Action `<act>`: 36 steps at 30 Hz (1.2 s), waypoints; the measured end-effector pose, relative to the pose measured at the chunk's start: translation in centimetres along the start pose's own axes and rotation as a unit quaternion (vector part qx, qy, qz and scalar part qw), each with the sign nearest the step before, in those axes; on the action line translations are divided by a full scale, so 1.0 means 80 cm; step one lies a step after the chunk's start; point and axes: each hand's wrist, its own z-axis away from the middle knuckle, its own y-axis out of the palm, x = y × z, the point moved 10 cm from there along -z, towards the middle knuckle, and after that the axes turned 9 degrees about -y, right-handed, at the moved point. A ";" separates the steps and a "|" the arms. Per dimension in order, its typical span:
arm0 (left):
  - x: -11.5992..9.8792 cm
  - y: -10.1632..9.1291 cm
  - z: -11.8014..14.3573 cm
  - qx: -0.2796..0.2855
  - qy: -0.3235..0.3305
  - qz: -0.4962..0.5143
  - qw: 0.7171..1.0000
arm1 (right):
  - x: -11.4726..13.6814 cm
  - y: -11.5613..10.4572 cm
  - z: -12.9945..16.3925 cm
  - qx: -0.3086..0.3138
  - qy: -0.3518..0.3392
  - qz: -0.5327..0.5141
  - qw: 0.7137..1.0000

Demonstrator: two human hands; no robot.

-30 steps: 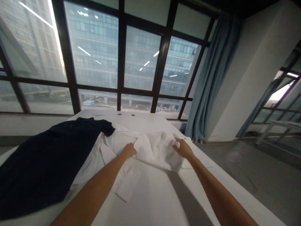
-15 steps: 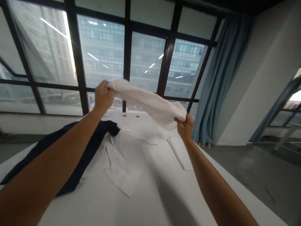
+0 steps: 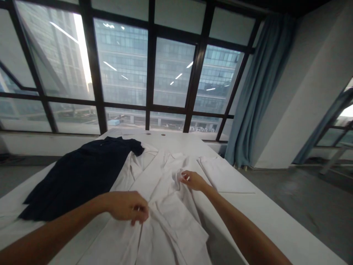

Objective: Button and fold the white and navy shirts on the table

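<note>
White garment [image 3: 168, 206] spread on table [image 3: 275, 221], left hand [image 3: 128, 206] pinching it, right hand [image 3: 193, 180] too — fingers closed.

High-rise office: window wall [image 3: 149, 73]

Our forearms are bare, sleeveless to the frame's edge; left hand [image 3: 127, 207] and right hand [image 3: 193, 180] wear no gloves.

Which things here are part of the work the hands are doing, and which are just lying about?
In hand:
- white garment, spread on the table
- left hand, pinching its front edge
- right hand, gripping a fold higher up

Lying about:
- dark navy garment, flat on the left
- blue curtain
- window
</note>
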 end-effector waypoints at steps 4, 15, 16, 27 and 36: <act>0.049 -0.077 -0.085 -0.291 -0.147 -0.134 0.936 | 0.025 0.001 -0.017 -0.041 0.084 0.139 0.986; 0.132 -0.099 -0.088 -0.182 -0.267 -0.129 0.937 | -0.088 -0.052 0.039 0.027 0.183 0.328 0.926; 0.137 -0.104 -0.069 -0.176 -0.290 -0.134 0.931 | -0.085 -0.053 0.039 0.022 0.171 0.331 0.928; 0.074 -0.072 -0.139 -0.252 0.009 -0.175 0.952 | 0.103 0.067 0.028 0.160 -0.235 0.001 0.959; 0.096 -0.119 -0.116 -0.318 0.032 -0.061 0.946 | -0.003 -0.122 0.023 -0.066 -0.152 -0.090 0.982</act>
